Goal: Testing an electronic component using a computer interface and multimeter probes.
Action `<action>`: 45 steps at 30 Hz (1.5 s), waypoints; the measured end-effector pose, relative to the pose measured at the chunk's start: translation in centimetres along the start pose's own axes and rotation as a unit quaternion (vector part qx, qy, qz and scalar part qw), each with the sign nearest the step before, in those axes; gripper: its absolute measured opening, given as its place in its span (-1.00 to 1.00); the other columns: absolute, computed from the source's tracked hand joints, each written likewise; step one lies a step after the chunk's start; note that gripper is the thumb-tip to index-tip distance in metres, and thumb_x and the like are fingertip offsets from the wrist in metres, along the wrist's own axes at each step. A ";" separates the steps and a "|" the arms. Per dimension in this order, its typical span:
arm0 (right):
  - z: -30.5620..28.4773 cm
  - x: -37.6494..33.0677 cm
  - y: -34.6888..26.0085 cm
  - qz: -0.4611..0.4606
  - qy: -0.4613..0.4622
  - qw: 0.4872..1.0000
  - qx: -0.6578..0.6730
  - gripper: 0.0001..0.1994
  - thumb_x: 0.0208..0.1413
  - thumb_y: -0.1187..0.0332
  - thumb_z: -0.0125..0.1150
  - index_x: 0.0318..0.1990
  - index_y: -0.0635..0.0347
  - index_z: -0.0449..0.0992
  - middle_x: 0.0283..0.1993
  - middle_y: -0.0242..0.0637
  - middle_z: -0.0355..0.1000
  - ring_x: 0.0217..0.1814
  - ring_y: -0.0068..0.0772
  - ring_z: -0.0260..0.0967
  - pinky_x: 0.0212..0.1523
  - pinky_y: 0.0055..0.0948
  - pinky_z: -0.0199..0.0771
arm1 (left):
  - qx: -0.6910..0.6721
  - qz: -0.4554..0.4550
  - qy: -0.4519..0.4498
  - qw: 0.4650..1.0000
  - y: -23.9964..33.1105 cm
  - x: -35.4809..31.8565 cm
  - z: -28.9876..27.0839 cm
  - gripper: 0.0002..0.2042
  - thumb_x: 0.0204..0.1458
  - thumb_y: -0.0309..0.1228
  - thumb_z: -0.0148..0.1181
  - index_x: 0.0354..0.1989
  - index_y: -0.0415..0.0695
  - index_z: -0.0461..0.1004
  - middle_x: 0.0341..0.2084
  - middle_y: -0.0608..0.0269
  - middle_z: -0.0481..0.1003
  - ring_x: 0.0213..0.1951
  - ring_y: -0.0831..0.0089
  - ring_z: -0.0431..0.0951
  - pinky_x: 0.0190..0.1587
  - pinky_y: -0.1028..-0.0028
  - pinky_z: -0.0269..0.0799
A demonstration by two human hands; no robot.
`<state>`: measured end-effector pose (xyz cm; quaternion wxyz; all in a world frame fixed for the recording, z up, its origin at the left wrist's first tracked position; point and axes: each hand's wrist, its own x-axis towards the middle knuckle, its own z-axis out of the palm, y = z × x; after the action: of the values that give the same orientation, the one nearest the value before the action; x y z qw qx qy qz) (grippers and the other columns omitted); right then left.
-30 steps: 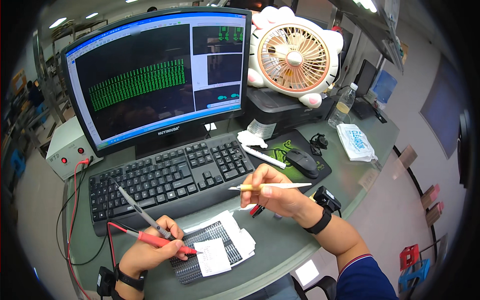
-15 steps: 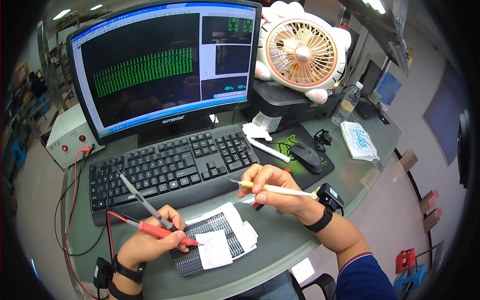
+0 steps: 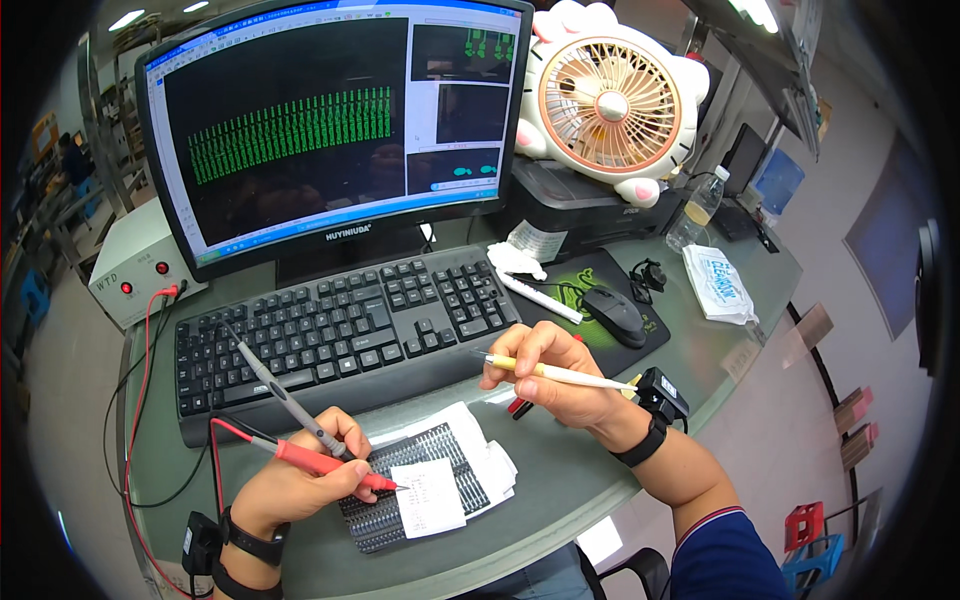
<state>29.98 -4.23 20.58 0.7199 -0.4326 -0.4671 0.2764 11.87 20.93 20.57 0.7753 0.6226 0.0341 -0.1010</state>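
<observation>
Fingers of the left hand (image 3: 300,485) are closed on two test probes at once: one red probe (image 3: 325,465) and one grey probe (image 3: 285,392). The red probe's tip touches the black parts tray (image 3: 455,450), right beside a small white paper slip (image 3: 428,497) that lies on the tray. The grey probe sticks up over the black keyboard (image 3: 340,335).

The right hand (image 3: 555,375) has its fingers pinched together on one thin yellow-and-white pen (image 3: 560,373), held level above the tabletop (image 3: 560,480). One small red thing peeks out under this hand; I cannot tell what it is.

One tray lies between the two hands, close to the near edge of the tabletop. Behind it, the keyboard fills most of the room. One monitor (image 3: 330,120) stands behind that. One white box with red lights (image 3: 135,278) sits at the left, with a red wire (image 3: 148,400) running from it down to the left hand. To the right are one black mouse (image 3: 614,312) on a dark mat, one pink-and-white fan (image 3: 610,100), one bottle (image 3: 697,205) and one white packet (image 3: 718,283). Some bare tabletop shows under the right wrist.
</observation>
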 end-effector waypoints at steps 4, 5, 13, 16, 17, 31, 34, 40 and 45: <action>0.0 -0.1 0.1 0.001 0.003 1.000 0.005 -0.87 0.12 0.51 0.17 -0.22 0.10 0.36 -0.09 -0.25 0.32 -0.02 -0.41 0.35 0.05 -0.37 0.32 | 0.004 0.000 0.001 1.000 0.0 -0.1 0.0 -0.80 0.09 -0.45 0.15 -0.30 -0.19 0.21 -0.35 0.29 0.31 -0.28 0.57 0.52 -0.24 0.50 0.61; 0.0 0.0 0.2 0.003 0.005 1.000 -0.004 -0.87 0.12 0.48 0.18 -0.24 0.10 0.35 -0.10 -0.21 0.32 -0.02 -0.37 0.37 0.05 -0.34 0.34 | 0.004 -0.001 0.001 1.000 0.1 -0.1 0.0 -0.80 0.09 -0.45 0.15 -0.30 -0.19 0.21 -0.35 0.29 0.31 -0.28 0.57 0.52 -0.24 0.50 0.61; 0.2 -0.1 -0.3 0.035 0.021 0.996 -0.083 -0.84 0.12 0.44 0.21 -0.21 0.13 0.34 -0.13 -0.26 0.34 -0.08 -0.45 0.37 -0.10 -0.47 0.40 | 0.014 0.009 -0.003 1.000 -0.1 0.1 -0.1 -0.79 0.09 -0.46 0.14 -0.28 -0.18 0.20 -0.35 0.26 0.31 -0.29 0.54 0.51 -0.26 0.47 0.61; 0.9 -0.3 -0.2 0.034 -0.001 0.971 -0.238 -0.82 0.12 0.38 0.23 -0.19 0.17 0.38 -0.19 -0.29 0.41 -0.09 -0.46 0.40 -0.10 -0.47 0.42 | 0.017 0.003 0.007 1.000 0.0 0.1 0.0 -0.78 0.06 -0.48 0.16 -0.28 -0.16 0.18 -0.36 0.26 0.30 -0.30 0.54 0.51 -0.28 0.46 0.62; 1.1 -0.3 -0.3 0.032 -0.019 0.958 -0.285 -0.81 0.11 0.36 0.24 -0.17 0.19 0.42 -0.23 -0.30 0.44 -0.14 -0.45 0.43 -0.12 -0.48 0.43 | 0.010 -0.003 0.003 1.000 0.0 0.2 0.0 -0.78 0.06 -0.48 0.16 -0.28 -0.16 0.19 -0.36 0.26 0.30 -0.30 0.54 0.51 -0.28 0.46 0.62; 0.0 0.9 -1.2 -0.022 0.031 0.908 -0.417 -0.84 0.22 0.38 0.06 -0.15 0.25 0.49 -0.29 -0.30 0.55 -0.31 -0.39 0.49 -0.25 -0.47 0.47 | 0.054 0.007 -0.029 0.998 0.2 0.1 -0.3 -0.81 0.09 -0.43 0.12 -0.27 -0.20 0.22 -0.35 0.31 0.33 -0.35 0.60 0.52 -0.31 0.54 0.57; -2.9 2.1 -2.5 -0.003 0.159 0.882 -0.444 -0.84 0.26 0.40 0.00 -0.20 0.30 0.46 -0.30 -0.24 0.54 -0.28 -0.40 0.52 -0.26 -0.52 0.48 | 0.044 0.009 -0.017 0.999 -0.2 0.0 -0.3 -0.81 0.08 -0.46 0.12 -0.26 -0.19 0.22 -0.35 0.28 0.35 -0.39 0.59 0.52 -0.35 0.51 0.57; -4.8 4.2 -1.4 -0.045 -0.009 0.773 -0.632 -0.92 0.14 0.37 0.10 -0.23 0.09 0.46 -0.23 -0.37 0.50 -0.06 -0.20 0.37 0.01 -0.24 0.26 | 0.037 0.004 -0.013 0.999 -0.4 -0.2 -0.4 -0.81 0.08 -0.47 0.12 -0.26 -0.19 0.22 -0.36 0.29 0.36 -0.43 0.57 0.53 -0.35 0.49 0.58; -4.2 5.8 0.5 -0.076 -0.036 0.744 -0.663 -0.91 0.14 0.36 0.09 -0.23 0.07 0.45 -0.20 -0.33 0.44 -0.03 -0.17 0.33 0.02 -0.25 0.23 | 0.035 0.004 -0.018 0.999 -0.5 0.2 -0.5 -0.82 0.07 -0.51 0.13 -0.28 -0.17 0.21 -0.34 0.24 0.34 -0.38 0.54 0.54 -0.37 0.48 0.61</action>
<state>36.20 -0.84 21.86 0.2529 -0.7539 -0.5893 -0.1430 12.03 21.28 19.97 0.7540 0.6474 0.0143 -0.1103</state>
